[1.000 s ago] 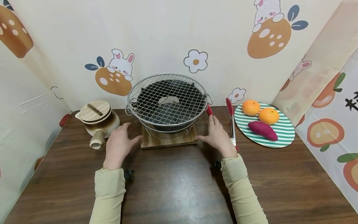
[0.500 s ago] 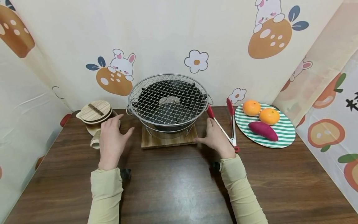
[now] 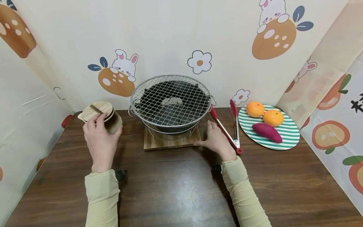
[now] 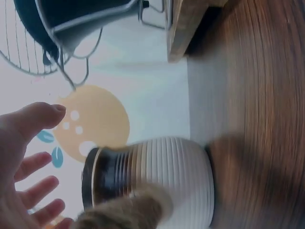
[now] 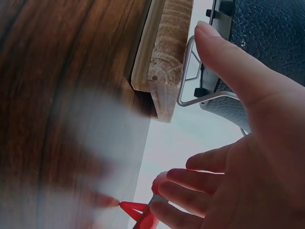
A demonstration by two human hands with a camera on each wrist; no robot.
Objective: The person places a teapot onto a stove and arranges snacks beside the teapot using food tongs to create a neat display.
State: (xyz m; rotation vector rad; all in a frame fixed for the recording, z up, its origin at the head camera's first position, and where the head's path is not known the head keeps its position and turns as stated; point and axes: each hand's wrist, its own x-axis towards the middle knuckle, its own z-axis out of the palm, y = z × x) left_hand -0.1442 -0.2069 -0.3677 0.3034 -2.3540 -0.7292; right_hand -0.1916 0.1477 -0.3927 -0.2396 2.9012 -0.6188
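Observation:
My left hand (image 3: 101,138) hovers over the front of a lidded clay pot (image 3: 115,123), fingers spread, fingertips overlapping the edge of its wooden lid (image 3: 95,109). The left wrist view has the hand beside the pot's ribbed body (image 4: 183,167), with a gap between them; a stubby side handle (image 4: 126,210) points toward the camera. The hand hides that handle in the head view. Right of a round tabletop grill (image 3: 173,97), my right hand (image 3: 216,140) is held with its thumb out and fingers extended, holding nothing. Its fingers are close to red-tipped metal tongs (image 3: 237,127).
The grill, topped with wire mesh, stands on a wooden board (image 3: 167,145). A green-striped plate (image 3: 292,135) at right bears two oranges (image 3: 263,113) and a purple sweet potato (image 3: 266,132). A patterned curtain (image 3: 164,37) borders the table's back edge.
My left hand has moved left from beside the grill to over the pot. My right hand has shifted slightly left and toward me, revealing more of the tongs.

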